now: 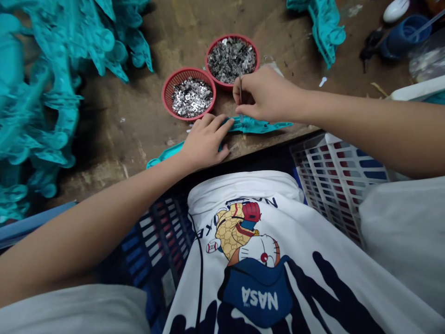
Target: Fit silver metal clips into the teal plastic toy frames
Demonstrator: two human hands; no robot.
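A long teal plastic part (257, 125) lies along the table's near edge. My left hand (207, 141) rests over its middle, fingers and thumb gripping it and holding it down. Pinched in my right hand (262, 95) is a pair of thin metal tweezers (240, 95), held upright with the tip down at the teal part. Just beyond my hands stand two red baskets: the nearer basket (166, 103) holds shiny small metal pieces (192, 97), the farther basket (257, 60) darker metal pieces (231, 60). What the tweezer tip touches is too small to tell.
Teal parts (62, 83) are heaped at the left, with more teal parts (325, 28) at the far right. A blue cup (403, 39) and a white rounded object (396, 10) sit at the right. Below the table edge are a white crate (333, 167) and a blue crate (146, 246).
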